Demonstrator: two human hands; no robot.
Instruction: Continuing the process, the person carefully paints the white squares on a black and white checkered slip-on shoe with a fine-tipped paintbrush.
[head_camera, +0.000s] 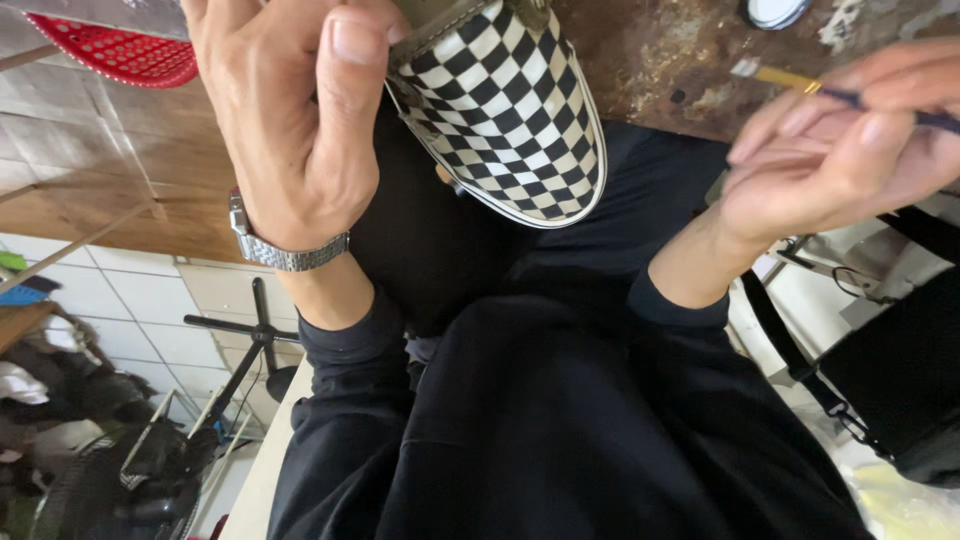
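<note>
Left grip (300, 110) clasps checkered canvas shoe (505, 110); right grip (840, 150) pinches slim paintbrush (800, 82).

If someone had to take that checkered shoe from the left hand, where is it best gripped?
Probably by the toe, from the near side. The shoe points its rounded toe toward the wearer, free and unobstructed, while the left hand already covers the opening end. The right hand holds a thin brush, so coming from there risks bumping it.

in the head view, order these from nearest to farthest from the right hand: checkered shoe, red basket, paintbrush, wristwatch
1. paintbrush, pinched in the right hand itself, tip pointing left.
2. checkered shoe, centre top, gripped by the left hand.
3. wristwatch, on the left wrist.
4. red basket, far upper left corner.
</note>
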